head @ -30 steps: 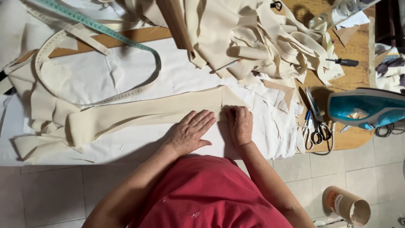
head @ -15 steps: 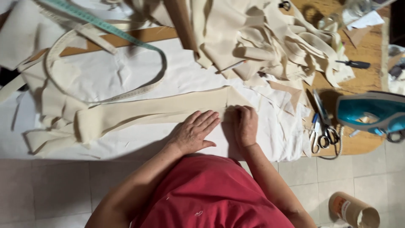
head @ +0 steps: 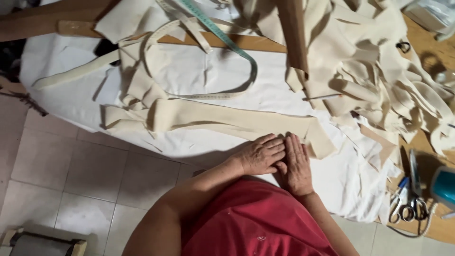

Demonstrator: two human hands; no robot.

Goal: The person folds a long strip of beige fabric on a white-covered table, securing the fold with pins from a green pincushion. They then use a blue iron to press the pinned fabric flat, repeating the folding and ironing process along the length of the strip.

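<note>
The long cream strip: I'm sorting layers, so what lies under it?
The long cream strip lies on a white cloth spread over the table. Both hands, left and right, press its near end. Anything beneath that cloth is hidden.

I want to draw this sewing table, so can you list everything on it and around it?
Cloth strip: one, cream, flat on the sheet under the hands.
Sheet: one, white, covering the table.
Tape measure: one, teal, looped at top.
Scrap pile: many pieces, cream, top right.
Scissors: at least one pair, silver, right edge.
Iron: one, teal, far right, cut off.
Floor: pale tiles, lower left.
Shirt: one, red, bottom.
Left hand: flat on the strip.
Right hand: flat, beside the left.
</note>
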